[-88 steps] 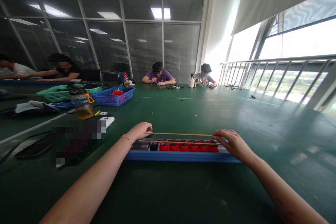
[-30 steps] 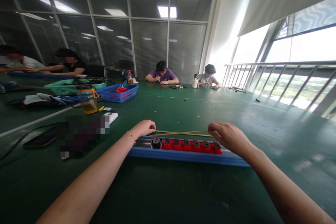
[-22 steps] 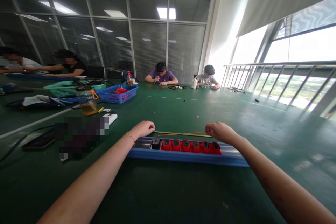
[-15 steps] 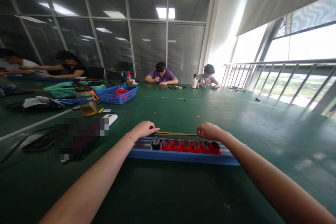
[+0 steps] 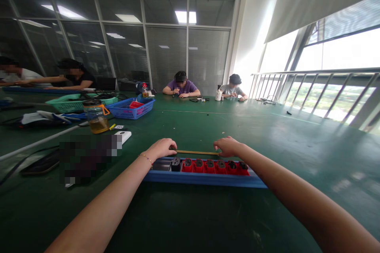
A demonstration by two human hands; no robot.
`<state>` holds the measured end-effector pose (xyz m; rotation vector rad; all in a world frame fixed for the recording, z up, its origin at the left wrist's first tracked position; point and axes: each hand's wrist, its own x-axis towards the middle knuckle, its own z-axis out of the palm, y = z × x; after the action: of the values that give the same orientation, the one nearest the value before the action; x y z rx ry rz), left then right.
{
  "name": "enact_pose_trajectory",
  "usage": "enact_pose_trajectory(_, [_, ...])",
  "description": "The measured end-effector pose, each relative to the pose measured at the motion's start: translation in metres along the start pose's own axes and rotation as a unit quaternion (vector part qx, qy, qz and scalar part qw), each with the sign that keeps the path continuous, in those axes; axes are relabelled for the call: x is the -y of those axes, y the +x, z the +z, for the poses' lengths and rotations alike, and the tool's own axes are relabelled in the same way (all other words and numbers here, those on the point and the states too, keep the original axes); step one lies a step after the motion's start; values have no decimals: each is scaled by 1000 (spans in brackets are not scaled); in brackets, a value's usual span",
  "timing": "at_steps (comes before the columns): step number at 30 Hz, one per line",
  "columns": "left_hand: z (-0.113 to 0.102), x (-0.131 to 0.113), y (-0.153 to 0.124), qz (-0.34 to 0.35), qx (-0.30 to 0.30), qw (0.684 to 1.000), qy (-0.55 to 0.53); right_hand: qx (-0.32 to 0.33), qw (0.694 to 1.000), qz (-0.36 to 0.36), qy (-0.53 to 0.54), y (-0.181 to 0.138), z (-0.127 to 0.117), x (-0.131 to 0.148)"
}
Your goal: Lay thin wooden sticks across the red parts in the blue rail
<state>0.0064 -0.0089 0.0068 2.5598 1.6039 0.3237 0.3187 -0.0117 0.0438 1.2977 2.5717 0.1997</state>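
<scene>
My left hand (image 5: 164, 148) is closed, fingers curled down at the left end of a thin yellow strip (image 5: 197, 152). My right hand (image 5: 229, 146) has its thumb and bent fingers at the strip's right end. The strip runs nearly straight between the hands, just beyond the far edge of a long blue tray (image 5: 204, 179). In the tray stands a row of several red holders (image 5: 198, 167) with dark tops. A black block (image 5: 176, 164) stands at the row's left end, beside a bare grey stretch of tray. My right forearm passes over the tray's right end.
To the left lie a blurred dark object with a white end (image 5: 127, 136) and a black phone (image 5: 40, 163). Behind them stand a bottle (image 5: 97, 120), a blue basket (image 5: 130, 110) and a green basket (image 5: 67, 104). Other people sit around the green table (image 5: 184, 122).
My right hand has shifted left, toward my left hand, and its fingers look less tightly curled. The visible span of strip is shorter, and its strands lie closer together.
</scene>
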Motion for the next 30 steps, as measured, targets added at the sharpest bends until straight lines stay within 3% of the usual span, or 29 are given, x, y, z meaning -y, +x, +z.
enact_pose_trajectory(7, [-2, -3, 1, 14, 20, 1000, 12, 45, 999, 9, -8, -9, 13, -26])
enact_pose_trajectory(14, [-5, -7, 2, 4, 40, 999, 20, 30, 999, 5, -7, -6, 17, -25])
enact_pose_trajectory(19, [-2, -6, 1, 14, 35, 998, 49, -41, 999, 8, 1, -21, 6, -23])
enact_pose_trajectory(24, [-16, -13, -4, 11, -42, 999, 15, -126, 990, 67, 21, -52, -3, -26])
enact_pose_trajectory(28, [-41, -33, -13, 29, -117, 989, -89, -256, 950, 144, 105, -74, 4, -24])
enact_pose_trajectory(30, [-49, -45, -21, 21, -128, 983, -130, -291, 931, 162, 150, -83, 8, -20])
